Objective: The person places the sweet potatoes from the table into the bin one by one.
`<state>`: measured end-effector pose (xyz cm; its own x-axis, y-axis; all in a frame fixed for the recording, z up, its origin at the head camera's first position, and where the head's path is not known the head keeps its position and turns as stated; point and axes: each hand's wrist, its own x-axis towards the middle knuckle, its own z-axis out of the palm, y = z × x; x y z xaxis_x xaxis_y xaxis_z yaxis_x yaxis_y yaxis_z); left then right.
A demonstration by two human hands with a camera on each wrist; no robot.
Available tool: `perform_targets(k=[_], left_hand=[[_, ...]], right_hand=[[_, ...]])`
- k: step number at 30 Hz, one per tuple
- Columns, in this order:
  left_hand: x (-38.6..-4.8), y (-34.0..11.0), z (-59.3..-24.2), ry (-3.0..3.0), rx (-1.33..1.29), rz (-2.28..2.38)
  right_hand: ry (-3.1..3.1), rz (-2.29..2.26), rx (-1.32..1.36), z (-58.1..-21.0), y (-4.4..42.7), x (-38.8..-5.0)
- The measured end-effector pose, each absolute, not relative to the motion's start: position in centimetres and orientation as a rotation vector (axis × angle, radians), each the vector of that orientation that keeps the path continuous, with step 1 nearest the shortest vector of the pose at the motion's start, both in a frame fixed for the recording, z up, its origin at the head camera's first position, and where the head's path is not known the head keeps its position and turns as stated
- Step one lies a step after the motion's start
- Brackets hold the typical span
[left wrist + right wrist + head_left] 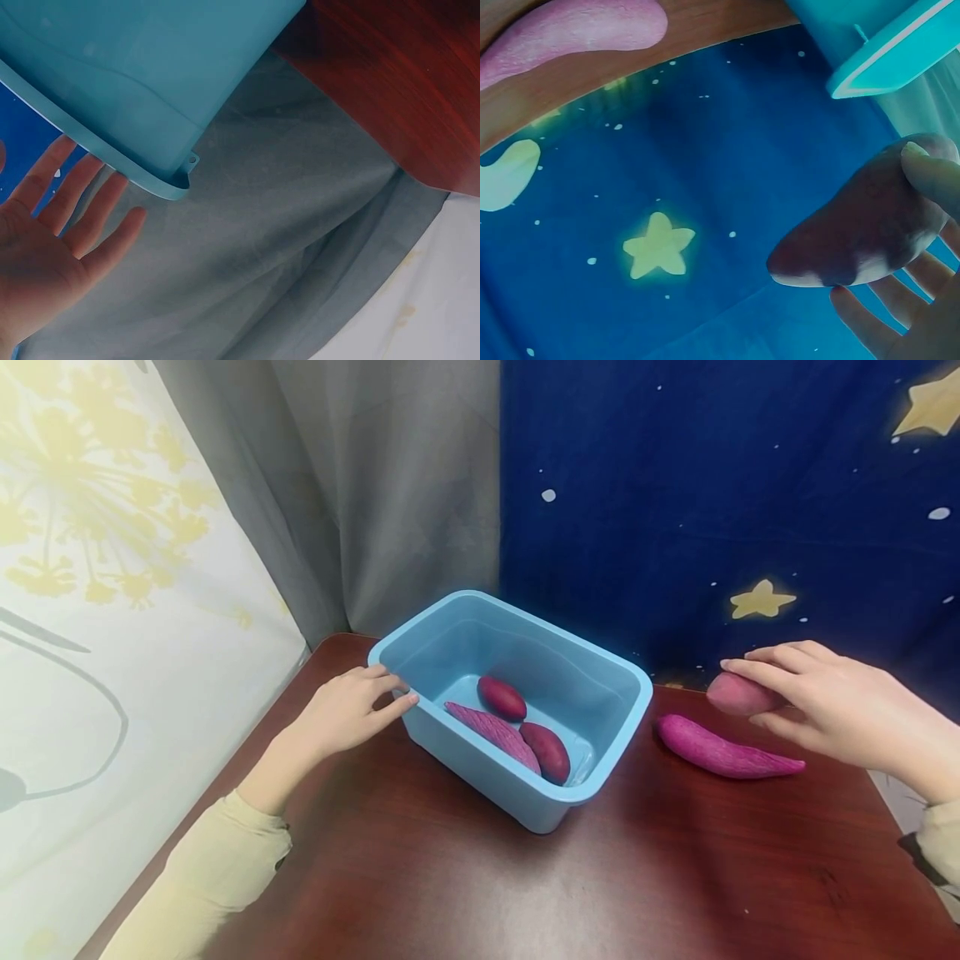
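A light blue plastic bin (480, 777) stands on the table with several sweet potatoes inside: a dark red one (502, 698), another dark red one (547, 753) and a long ridged purple one (495, 735). My left hand (348, 710) rests on the bin's left rim, its fingers lying loosely over the edge, as the left wrist view also shows. To the right of the bin, my right hand (832, 702) grips a pinkish sweet potato (862, 217) between thumb and fingers, above the table. Below it on the tabletop lies a long magenta sweet potato (723, 752).
The brown wooden table (420, 885) ends at the back against a grey curtain (420, 477) and a dark blue star-patterned cloth (637, 527). A white cloth with yellow flowers (112, 652) hangs along the left side.
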<state>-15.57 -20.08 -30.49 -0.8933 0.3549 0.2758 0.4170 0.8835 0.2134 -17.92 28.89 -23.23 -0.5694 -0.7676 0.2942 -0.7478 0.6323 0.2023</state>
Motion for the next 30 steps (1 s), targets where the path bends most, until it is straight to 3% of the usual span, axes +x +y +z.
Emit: perform_targets(k=[30], left_hand=[[-15.5,-19.8,-30.6,-2.825,-0.573,-0.388]], right_hand=[[-2.474,0.014,1.320,-20.9,22.6,-19.4]])
